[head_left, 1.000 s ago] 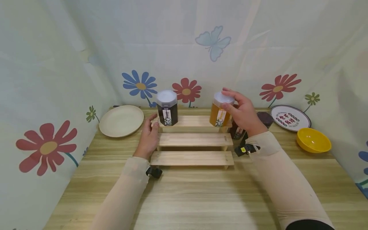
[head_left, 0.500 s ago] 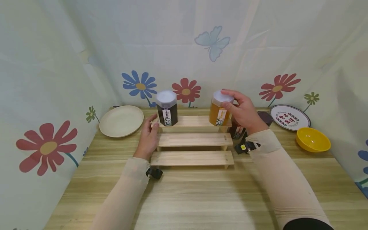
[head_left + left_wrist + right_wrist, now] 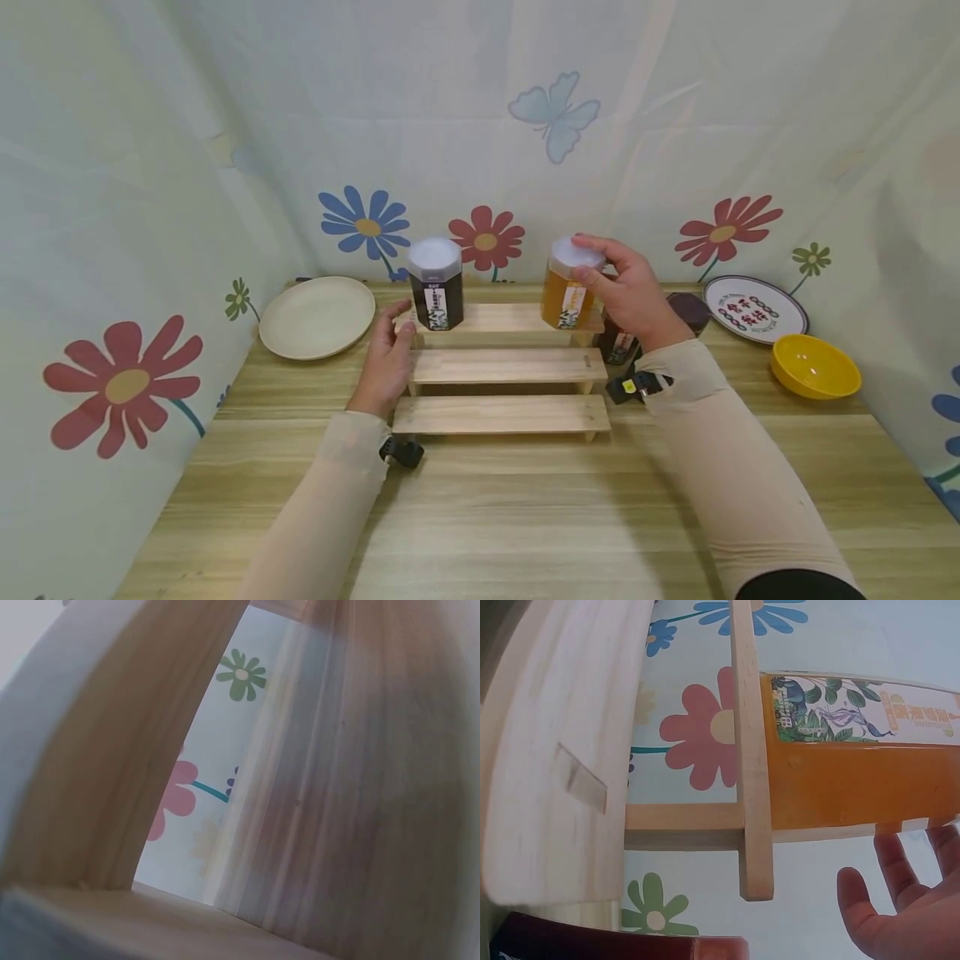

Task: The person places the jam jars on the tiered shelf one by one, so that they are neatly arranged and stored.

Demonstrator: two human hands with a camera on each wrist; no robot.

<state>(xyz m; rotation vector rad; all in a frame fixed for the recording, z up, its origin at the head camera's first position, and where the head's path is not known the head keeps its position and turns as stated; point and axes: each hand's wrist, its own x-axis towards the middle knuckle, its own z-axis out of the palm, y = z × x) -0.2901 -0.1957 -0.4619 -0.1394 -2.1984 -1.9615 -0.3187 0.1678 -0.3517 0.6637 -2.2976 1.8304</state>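
Observation:
My right hand (image 3: 630, 292) grips the white lid of an amber jar (image 3: 566, 296), thumb at the front and fingers over the top. This jar stands upright at the right end of the top step of a wooden step rack (image 3: 502, 365); in the right wrist view the amber jar (image 3: 855, 780) shows beside the step, with fingertips at its edge. A dark jar (image 3: 438, 292) with a white lid stands on the same step's left end. My left hand (image 3: 386, 358) holds the rack's left end, near the dark jar. The left wrist view shows bare wooden boards (image 3: 360, 795).
Behind my right hand, dark jars (image 3: 618, 342) stand on the table, partly hidden. A cream plate (image 3: 317, 318) lies at the back left. At the right are a patterned plate (image 3: 756, 308) and a yellow bowl (image 3: 816, 367). Flower-printed cloth (image 3: 465, 125) encloses the table.
My right hand and the amber jar have shifted slightly left along the top step. The left hand, the dark jar and the rack keep their places.

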